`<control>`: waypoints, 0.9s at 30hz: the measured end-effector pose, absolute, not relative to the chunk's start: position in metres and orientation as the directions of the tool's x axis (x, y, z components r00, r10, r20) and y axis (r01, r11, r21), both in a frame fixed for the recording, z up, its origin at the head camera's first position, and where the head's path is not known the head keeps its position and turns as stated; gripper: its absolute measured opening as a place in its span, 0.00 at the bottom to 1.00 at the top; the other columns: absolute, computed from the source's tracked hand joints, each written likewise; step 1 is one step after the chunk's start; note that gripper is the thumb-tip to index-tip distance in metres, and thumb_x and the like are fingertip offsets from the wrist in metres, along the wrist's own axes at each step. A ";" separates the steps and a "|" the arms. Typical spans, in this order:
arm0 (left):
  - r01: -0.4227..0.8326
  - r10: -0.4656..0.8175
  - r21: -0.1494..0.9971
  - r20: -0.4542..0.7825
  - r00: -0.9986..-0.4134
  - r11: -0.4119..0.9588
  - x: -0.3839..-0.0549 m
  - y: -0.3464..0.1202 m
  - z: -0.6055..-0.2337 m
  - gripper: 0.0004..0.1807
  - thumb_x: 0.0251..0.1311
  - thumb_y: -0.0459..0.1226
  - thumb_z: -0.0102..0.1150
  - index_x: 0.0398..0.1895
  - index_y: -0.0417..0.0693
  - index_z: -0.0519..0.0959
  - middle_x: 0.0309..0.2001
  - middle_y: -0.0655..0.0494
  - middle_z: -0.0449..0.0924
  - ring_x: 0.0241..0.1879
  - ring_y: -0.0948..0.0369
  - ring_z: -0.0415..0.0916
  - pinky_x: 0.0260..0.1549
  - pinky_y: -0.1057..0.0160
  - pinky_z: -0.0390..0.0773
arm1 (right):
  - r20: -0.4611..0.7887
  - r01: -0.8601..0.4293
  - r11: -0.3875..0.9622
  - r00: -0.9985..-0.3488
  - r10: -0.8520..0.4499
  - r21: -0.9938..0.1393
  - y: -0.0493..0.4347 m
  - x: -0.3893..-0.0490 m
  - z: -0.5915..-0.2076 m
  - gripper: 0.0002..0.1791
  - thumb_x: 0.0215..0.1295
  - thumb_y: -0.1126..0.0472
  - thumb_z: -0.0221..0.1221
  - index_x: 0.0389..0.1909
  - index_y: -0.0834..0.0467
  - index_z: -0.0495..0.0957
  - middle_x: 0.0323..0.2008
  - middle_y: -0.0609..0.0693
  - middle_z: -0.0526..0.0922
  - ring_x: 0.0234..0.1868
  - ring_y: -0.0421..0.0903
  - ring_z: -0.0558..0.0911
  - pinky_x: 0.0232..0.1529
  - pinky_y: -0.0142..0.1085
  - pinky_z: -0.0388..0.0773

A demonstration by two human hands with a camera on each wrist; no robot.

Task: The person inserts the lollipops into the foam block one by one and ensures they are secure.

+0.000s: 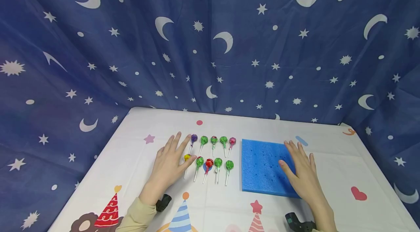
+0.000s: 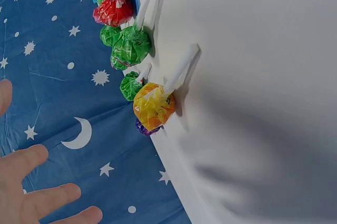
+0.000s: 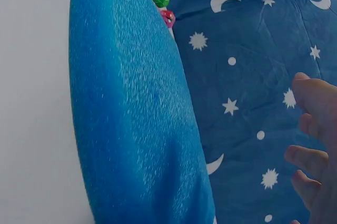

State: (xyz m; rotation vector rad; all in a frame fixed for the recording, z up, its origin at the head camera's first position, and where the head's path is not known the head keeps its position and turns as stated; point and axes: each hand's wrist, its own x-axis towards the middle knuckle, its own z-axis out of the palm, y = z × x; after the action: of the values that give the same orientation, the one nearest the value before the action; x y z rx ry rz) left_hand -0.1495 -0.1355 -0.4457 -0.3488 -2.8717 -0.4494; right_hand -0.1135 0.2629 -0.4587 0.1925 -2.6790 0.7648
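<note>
Two rows of wrapped lollipops lie on the table, left of a blue foam block with small holes in its top. In the back row are a purple lollipop, several green ones and a pink lollipop. The front row has a yellow lollipop, a red lollipop and several green ones. My left hand, fingers spread, hovers beside the left end of the rows, nearest the yellow and purple lollipops, holding nothing. My right hand is spread above the foam block's right side, also holding nothing.
A white cloth with printed party hats, stars and a heart covers the table. Behind it hangs a dark blue curtain with moons and stars. Black devices sit at the left wrist and right wrist.
</note>
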 end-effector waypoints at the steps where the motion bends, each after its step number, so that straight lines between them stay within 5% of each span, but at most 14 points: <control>1: 0.268 0.199 0.279 0.252 -0.947 0.922 -0.150 -0.136 -0.446 0.39 0.61 0.62 0.51 0.74 0.62 0.57 0.74 0.46 0.55 0.73 0.44 0.54 0.60 0.36 0.64 | 0.369 -0.226 0.838 -0.929 -0.032 -0.496 0.264 -0.114 -0.460 0.36 0.67 0.51 0.56 0.74 0.50 0.55 0.72 0.63 0.59 0.78 0.54 0.43 0.73 0.57 0.22; 13: 0.297 0.200 0.318 0.306 -0.931 0.900 -0.149 -0.139 -0.450 0.34 0.63 0.54 0.55 0.71 0.58 0.63 0.71 0.44 0.61 0.68 0.43 0.62 0.54 0.37 0.71 | 0.336 -0.188 0.793 -0.942 0.022 -0.579 0.279 -0.116 -0.470 0.39 0.66 0.53 0.56 0.75 0.49 0.51 0.69 0.69 0.60 0.73 0.68 0.54 0.73 0.62 0.35; 20: 0.311 0.206 0.321 0.320 -0.925 0.895 -0.151 -0.143 -0.457 0.32 0.62 0.51 0.59 0.68 0.53 0.67 0.68 0.43 0.66 0.65 0.44 0.67 0.51 0.40 0.73 | 0.269 -0.118 0.774 -0.960 0.071 -0.622 0.283 -0.118 -0.476 0.39 0.67 0.52 0.57 0.75 0.46 0.50 0.67 0.69 0.64 0.67 0.72 0.60 0.60 0.72 0.55; 27: 0.310 0.217 0.312 0.298 -0.929 0.898 -0.154 -0.147 -0.462 0.30 0.62 0.50 0.59 0.66 0.51 0.70 0.65 0.42 0.70 0.63 0.45 0.69 0.48 0.42 0.76 | 0.248 -0.099 0.764 -0.965 0.082 -0.637 0.285 -0.118 -0.482 0.37 0.68 0.51 0.55 0.75 0.51 0.51 0.67 0.69 0.63 0.68 0.72 0.59 0.61 0.71 0.54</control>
State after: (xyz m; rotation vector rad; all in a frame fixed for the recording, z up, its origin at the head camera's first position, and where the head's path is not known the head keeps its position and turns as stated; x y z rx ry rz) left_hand -0.1538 -0.1472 -0.4618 -0.3963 -2.8069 -0.5229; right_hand -0.1182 0.2846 -0.4824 0.0138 -2.6990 0.9969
